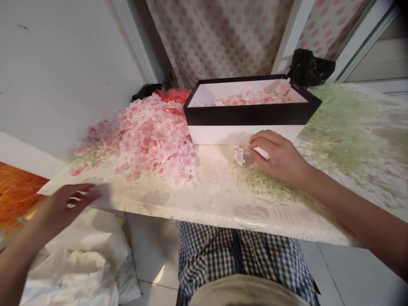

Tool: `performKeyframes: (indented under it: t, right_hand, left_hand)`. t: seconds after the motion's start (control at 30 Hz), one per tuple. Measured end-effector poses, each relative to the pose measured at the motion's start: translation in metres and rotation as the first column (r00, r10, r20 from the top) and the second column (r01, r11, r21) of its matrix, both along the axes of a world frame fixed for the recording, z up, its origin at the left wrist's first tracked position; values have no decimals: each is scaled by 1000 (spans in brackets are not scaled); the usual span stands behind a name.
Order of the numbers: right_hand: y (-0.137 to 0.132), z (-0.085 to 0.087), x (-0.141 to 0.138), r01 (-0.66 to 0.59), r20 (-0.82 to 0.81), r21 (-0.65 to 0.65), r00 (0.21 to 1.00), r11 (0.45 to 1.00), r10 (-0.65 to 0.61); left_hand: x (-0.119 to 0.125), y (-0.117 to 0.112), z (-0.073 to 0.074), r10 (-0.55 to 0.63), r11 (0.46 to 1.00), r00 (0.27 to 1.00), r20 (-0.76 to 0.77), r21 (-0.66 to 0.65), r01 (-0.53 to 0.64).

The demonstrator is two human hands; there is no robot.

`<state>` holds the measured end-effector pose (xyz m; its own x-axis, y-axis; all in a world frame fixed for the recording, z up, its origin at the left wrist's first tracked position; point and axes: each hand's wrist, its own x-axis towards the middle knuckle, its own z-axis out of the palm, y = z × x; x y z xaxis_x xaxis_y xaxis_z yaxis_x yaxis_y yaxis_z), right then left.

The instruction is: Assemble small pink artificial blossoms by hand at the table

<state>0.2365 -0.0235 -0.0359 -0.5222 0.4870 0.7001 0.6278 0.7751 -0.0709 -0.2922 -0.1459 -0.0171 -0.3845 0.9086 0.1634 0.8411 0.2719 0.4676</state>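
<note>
My right hand [277,155] rests on the table [204,204] just in front of a black-and-white box [248,114], its fingers curled in a pinch beside a small pink flower [239,156]. The box holds pink blossoms. A large heap of pink artificial flowers [146,140] lies on the table's left half. My left hand [63,206] hovers at the table's near left corner, fingers stretched out and blurred, holding nothing.
Pale green stems [341,127] are spread over the table's right side. A black bag [310,66] sits behind the box. White plastic bags [83,263] lie on the floor at the left. A dotted curtain [223,38] hangs behind.
</note>
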Motion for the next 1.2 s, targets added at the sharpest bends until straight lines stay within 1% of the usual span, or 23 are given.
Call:
performKeyframes:
  t: [0.07, 0.13, 0.2, 0.27, 0.33, 0.37, 0.43, 0.5, 0.57, 0.6, 0.63, 0.67, 0.73, 0.8, 0.83, 0.87, 0.93, 0.97, 1.0, 1.03, 1.1, 1.13, 1.2]
  right_hand:
    - [0, 0, 0, -1, 5, -5, 1000, 1000, 1]
    - [-1, -1, -1, 1, 0, -14, 1000, 1000, -1]
    - [-1, -1, -1, 1, -4, -28, 1000, 1000, -1]
    - [-1, -2, -1, 0, 3, -44, 1000, 999, 0]
    - [-1, -2, -2, -3, 11, -53, 1000, 999, 3]
    - [-1, -2, -2, -5, 8, -58, 1000, 998, 5]
    - [-2, -2, -2, -12, -20, -77, 1000, 997, 11]
    - [-4, 0, -3, -29, -83, -128, 996, 991, 18]
    - [-7, 3, -4, -66, -178, -235, 984, 970, 24]
    - [-8, 5, -5, -104, -242, -312, 970, 944, 27]
    - [-10, 8, -6, -164, -317, -399, 948, 902, 33]
    - [-12, 10, -8, -245, -396, -482, 917, 841, 40]
    - [-16, 15, -11, -424, -543, -596, 838, 682, 47]
    - [-20, 20, -14, -563, -644, -638, 765, 526, 37]
    - [-22, 22, -15, -612, -677, -644, 735, 459, 29]
    - [-24, 24, -16, -653, -706, -644, 708, 400, 21]
    - [-28, 26, -18, -715, -741, -642, 672, 276, 17]
    - [-29, 27, -18, -732, -748, -645, 664, 217, 16]
    - [-31, 27, -19, -741, -750, -650, 661, 166, 16]
    - [-32, 26, -20, -743, -747, -657, 664, 127, 16]
    - [-34, 24, -23, -741, -742, -666, 670, 87, 18]
    - [-34, 23, -24, -741, -743, -666, 669, 87, 17]
    - [-35, 22, -26, -736, -741, -667, 671, 119, -2]
  left_hand:
    - [14, -3, -7, -10, 1000, 1000, -16, 2, 10]
    - [27, -3, -10, -3, 998, 999, -50, 63, 6]
    - [35, -3, -11, -4, 995, 996, -84, 103, 13]
    - [43, -1, -9, -24, 990, 998, -59, 134, 32]
    - [56, 3, -7, -36, 983, 999, 39, 183, 28]
    - [66, 7, -5, -32, 977, 992, 118, 215, 6]
    - [91, 16, 0, -64, 956, 965, 255, 294, -14]
    - [123, 26, 5, -190, 931, 896, 402, 363, 34]
    - [157, 35, 11, -351, 894, 818, 457, 424, 146]
    - [174, 38, 13, -422, 872, 777, 466, 443, 208]
    - [190, 41, 14, -474, 852, 748, 464, 457, 256]
    - [206, 42, 15, -511, 833, 739, 439, 465, 300]
    - [233, 43, 15, -572, 784, 746, 342, 496, 374]
    - [254, 44, 14, -628, 727, 748, 215, 506, 465]
    - [262, 44, 12, -671, 685, 726, 151, 499, 530]
    - [268, 45, 11, -725, 629, 682, 92, 492, 602]
    - [278, 48, 9, -825, 483, 565, -20, 497, 721]
    - [281, 50, 7, -852, 415, 519, -74, 510, 754]
    - [284, 52, 6, -860, 365, 494, -125, 525, 769]
    - [286, 53, 5, -853, 339, 494, -167, 542, 769]
    - [289, 55, 2, -830, 334, 521, -200, 569, 752]
    - [291, 56, 1, -830, 337, 525, -187, 581, 741]
    - [294, 56, -1, -851, 344, 510, -123, 604, 719]
